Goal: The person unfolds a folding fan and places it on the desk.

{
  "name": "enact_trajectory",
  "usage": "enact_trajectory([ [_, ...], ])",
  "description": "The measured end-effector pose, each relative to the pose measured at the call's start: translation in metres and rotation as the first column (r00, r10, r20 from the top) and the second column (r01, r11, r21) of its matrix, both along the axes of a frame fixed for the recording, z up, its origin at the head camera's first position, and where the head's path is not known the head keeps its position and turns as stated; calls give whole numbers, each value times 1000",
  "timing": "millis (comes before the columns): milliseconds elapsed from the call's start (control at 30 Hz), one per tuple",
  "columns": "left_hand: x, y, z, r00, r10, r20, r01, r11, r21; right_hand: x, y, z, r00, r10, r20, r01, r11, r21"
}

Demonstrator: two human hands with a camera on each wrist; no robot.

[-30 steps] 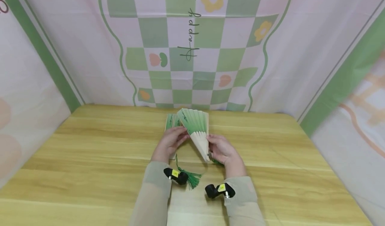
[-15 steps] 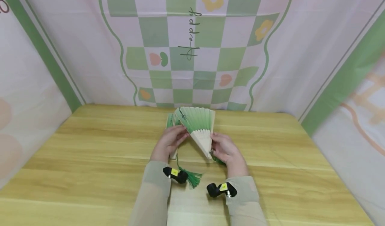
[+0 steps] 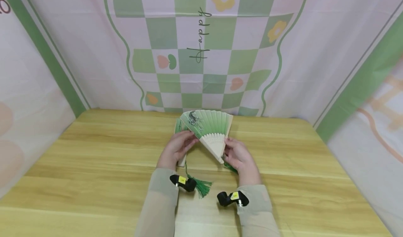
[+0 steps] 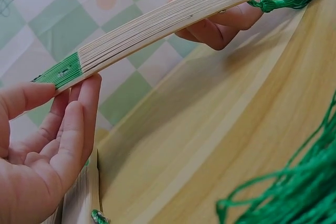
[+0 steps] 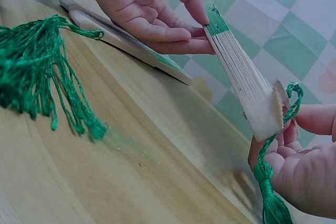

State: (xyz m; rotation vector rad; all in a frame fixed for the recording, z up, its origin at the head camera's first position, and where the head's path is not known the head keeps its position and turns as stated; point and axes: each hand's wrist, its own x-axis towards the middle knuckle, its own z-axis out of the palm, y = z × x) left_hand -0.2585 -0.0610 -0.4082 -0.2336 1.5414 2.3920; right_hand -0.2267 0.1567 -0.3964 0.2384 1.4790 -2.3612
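A green folding fan point(image 3: 209, 123) with pale ribs is held partly spread above the table, its pivot end toward me. My left hand point(image 3: 177, 149) pinches its left edge between thumb and fingers, as the left wrist view shows on the green part of the fan point(image 4: 65, 72). My right hand point(image 3: 238, 155) grips the right outer rib near the pivot. A green tassel point(image 5: 270, 192) hangs from that pivot end beside the right hand. Under the left hand lie folded fans point(image 5: 131, 43), partly hidden by it, with another green tassel point(image 3: 202, 187) trailing from them.
The wooden table point(image 3: 110, 167) stretches to both sides. A printed cloth with green checks point(image 3: 214, 60) stands upright behind its far edge. Each sleeve carries a small black wrist camera, one on the left point(image 3: 185, 183) and one on the right point(image 3: 231, 198).
The fan has spread wider, uncovering more green leaf and a dark printed picture. My right hand has moved slightly right with its edge; the left hand has stayed nearly in place.
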Motion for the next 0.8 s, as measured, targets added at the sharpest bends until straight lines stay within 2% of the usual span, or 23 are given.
enact_trajectory([
  [800, 0, -3, -1, 1000, 7, 18, -9, 995, 102, 0, 4, 4, 992, -125, 15, 125, 992, -22],
])
